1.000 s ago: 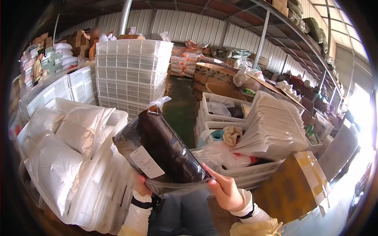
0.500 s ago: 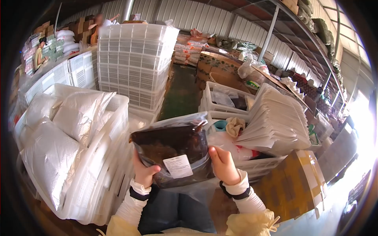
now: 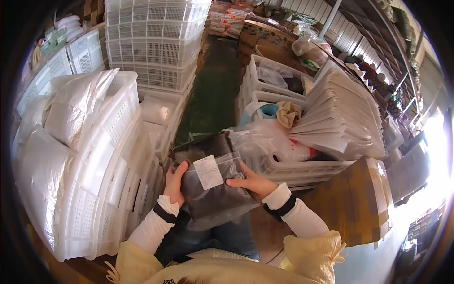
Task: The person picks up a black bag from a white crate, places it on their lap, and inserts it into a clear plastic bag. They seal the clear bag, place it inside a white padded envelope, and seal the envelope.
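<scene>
A clear plastic bag with dark contents (image 3: 208, 203) is held in front of my lap, with a white printed label (image 3: 208, 172) on its face. My left hand (image 3: 175, 182) grips its left edge, thumb on top. On the other side, my right hand (image 3: 253, 182) holds the right edge, its thumb lying on the plastic near the label. The fingers beneath the bag are hidden. Just beyond it, crumpled clear plastic (image 3: 260, 135) lies over the edge of a white crate (image 3: 302, 168).
White crates with silvery packages (image 3: 35, 163) stand at the left, below a tall crate stack (image 3: 151, 45). To the right are a thick stack of white sheets (image 3: 340, 113), a blue roll (image 3: 269, 110) and a taped cardboard box (image 3: 350, 203). A green floor strip (image 3: 210, 90) runs ahead.
The view has tipped downward. The bag has been turned and tilted, its label now upright and higher on it, and my right hand has moved inward over its face.
</scene>
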### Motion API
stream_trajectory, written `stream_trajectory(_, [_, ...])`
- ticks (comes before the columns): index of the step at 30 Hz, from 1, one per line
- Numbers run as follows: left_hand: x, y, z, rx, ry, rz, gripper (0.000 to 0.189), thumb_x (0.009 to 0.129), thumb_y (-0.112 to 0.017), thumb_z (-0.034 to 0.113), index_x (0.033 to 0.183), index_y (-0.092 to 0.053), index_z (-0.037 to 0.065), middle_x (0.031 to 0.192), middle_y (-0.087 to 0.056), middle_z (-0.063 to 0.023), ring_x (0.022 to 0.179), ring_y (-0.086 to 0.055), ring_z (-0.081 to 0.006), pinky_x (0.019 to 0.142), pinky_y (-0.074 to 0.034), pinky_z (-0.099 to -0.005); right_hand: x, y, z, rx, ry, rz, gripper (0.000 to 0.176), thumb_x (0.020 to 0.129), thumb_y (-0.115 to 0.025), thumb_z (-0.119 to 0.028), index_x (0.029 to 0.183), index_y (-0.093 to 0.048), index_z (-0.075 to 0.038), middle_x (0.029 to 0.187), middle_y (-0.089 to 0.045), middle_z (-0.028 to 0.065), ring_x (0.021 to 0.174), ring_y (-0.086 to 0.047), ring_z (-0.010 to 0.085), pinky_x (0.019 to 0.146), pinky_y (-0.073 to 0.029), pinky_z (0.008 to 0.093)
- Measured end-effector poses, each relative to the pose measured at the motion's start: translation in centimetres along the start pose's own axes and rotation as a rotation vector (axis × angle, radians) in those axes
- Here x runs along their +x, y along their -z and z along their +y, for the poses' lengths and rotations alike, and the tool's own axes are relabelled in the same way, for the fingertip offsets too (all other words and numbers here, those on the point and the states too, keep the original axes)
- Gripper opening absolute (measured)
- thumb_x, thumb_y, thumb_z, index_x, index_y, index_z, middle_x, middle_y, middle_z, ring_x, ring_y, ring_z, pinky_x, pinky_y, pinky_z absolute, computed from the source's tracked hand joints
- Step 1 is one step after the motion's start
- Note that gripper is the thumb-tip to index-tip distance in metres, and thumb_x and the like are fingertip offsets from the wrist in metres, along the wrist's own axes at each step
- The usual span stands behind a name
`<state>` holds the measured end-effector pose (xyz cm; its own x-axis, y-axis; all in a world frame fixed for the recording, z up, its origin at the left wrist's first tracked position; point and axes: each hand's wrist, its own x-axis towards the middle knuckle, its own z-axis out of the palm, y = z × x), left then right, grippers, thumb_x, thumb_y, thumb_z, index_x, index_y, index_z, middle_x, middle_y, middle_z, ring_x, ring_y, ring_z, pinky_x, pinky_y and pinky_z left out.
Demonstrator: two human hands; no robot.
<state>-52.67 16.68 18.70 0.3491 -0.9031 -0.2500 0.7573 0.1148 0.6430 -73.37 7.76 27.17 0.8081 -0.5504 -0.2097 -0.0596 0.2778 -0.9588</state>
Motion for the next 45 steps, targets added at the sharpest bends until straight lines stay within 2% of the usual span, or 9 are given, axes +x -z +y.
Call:
stream_trajectory(1, [-0.2,-0.6,0.6,0.077,-0.06,0.019,0.043,0.08,-0.069,0.021,0.114,-0.049,0.005,0.105,-0.058,-0.0071,0.092,-0.057,-0.0187,0.081,-0.047,-0.032,0.2,-0.2,0.4,-0.031,0.0,-0.003,0.076,0.078,-0.072,-0.023,0.135,-0.027,-0.001,0.129,-0.043,0.0072,0.117,-0.04,0.016,0.101,-0.029,0.0287])
stream_trajectory(6, [-0.7,-2.6,3.2,0.272,-0.152,-0.041,0.058,0.076,-0.074,0.02,0.12,-0.042,-0.001,0.109,-0.055,-0.0103,0.097,-0.055,-0.0177,0.085,-0.044,-0.0309,2.0,0.2,1.6,0.004,0.069,0.213,0.06,0.075,-0.072,-0.019,0.124,-0.043,0.0,0.112,-0.057,0.0079,0.103,-0.054,0.0163,0.092,-0.039,0.0288])
stream_trajectory(9, [-1.2,-3.4,5.1,0.271,-0.103,-0.16,0.064,0.076,-0.074,0.021,0.124,-0.038,-0.001,0.115,-0.052,-0.0106,0.102,-0.052,-0.0177,0.09,-0.041,-0.0312,2.4,1.0,2.4,0.282,-0.021,0.161,0.052,0.078,-0.069,-0.022,0.119,-0.047,0.0,0.108,-0.059,0.0095,0.097,-0.058,0.0176,0.086,-0.045,0.0292])
stream_trajectory(14, [-2.4,-1.5,6.5,0.149,0.071,-0.647,0.071,0.082,-0.063,0.039,0.133,-0.032,-0.001,0.125,-0.048,-0.0095,0.116,-0.043,-0.0195,0.101,-0.032,-0.0324,0.9,0.3,6.8,0.6,-0.076,0.204,0.041,0.086,-0.056,-0.036,0.114,-0.056,-0.006,0.107,-0.062,0.0042,0.09,-0.061,0.0151,0.082,-0.048,0.0292])
stream_trajectory(18, [-3.1,2.4,3.6,0.315,0.408,-0.458,0.075,0.074,-0.072,0.021,0.135,-0.032,0.002,0.128,-0.046,-0.0084,0.118,-0.043,-0.0188,0.101,-0.032,-0.0322,0.2,0.7,11.4,0.602,-0.007,0.374,0.04,0.085,-0.059,-0.028,0.118,-0.053,-0.006,0.108,-0.061,0.0052,0.095,-0.059,0.0156,0.084,-0.046,0.028])
stream_trajectory(23, [-2.4,2.2,0.5,0.441,0.255,-0.264,0.08,0.06,-0.079,-0.002,0.13,-0.04,0.003,0.122,-0.052,-0.0063,0.114,-0.046,-0.0172,0.098,-0.035,-0.0308,1.2,0.1,8.6,0.379,0.161,0.231,0.037,0.08,-0.065,-0.012,0.114,-0.053,-0.001,0.104,-0.06,0.0053,0.092,-0.057,0.0134,0.082,-0.044,0.0263])
stream_trajectory(29, [-2.1,-0.6,2.6,0.583,-0.099,-0.309,0.072,0.058,-0.08,0.001,0.122,-0.048,0.002,0.117,-0.055,-0.0067,0.109,-0.05,-0.0175,0.096,-0.037,-0.0304,2.9,-0.7,3.7,0.138,0.225,0.372,0.023,0.079,-0.067,-0.016,0.094,-0.063,0.001,0.09,-0.062,0.0035,0.082,-0.056,0.0101,0.074,-0.044,0.0251])
stream_trajectory(38, [-2.2,-3.5,3.3,0.701,-0.283,-0.264,0.057,0.06,-0.081,0.008,0.111,-0.056,-0.001,0.107,-0.06,-0.0076,0.098,-0.055,-0.0162,0.089,-0.041,-0.0286,3.4,-0.5,0.7,0.286,0.273,0.588,0.015,0.079,-0.065,-0.011,0.086,-0.063,0.002,0.083,-0.063,0.0051,0.073,-0.059,0.0132,0.067,-0.045,0.026])
stream_trajectory(45, [-0.7,-3.2,1.7,0.618,-0.215,-0.2,0.036,0.068,-0.073,0.005,0.102,-0.062,-0.002,0.099,-0.063,-0.0067,0.091,-0.058,-0.015,0.084,-0.044,-0.0283,5.5,2.3,4.1,0.286,0.218,0.595,0.017,0.084,-0.064,-0.017,0.088,-0.063,0.0,0.084,-0.062,0.0037,0.075,-0.057,0.0118,0.069,-0.045,0.0249])
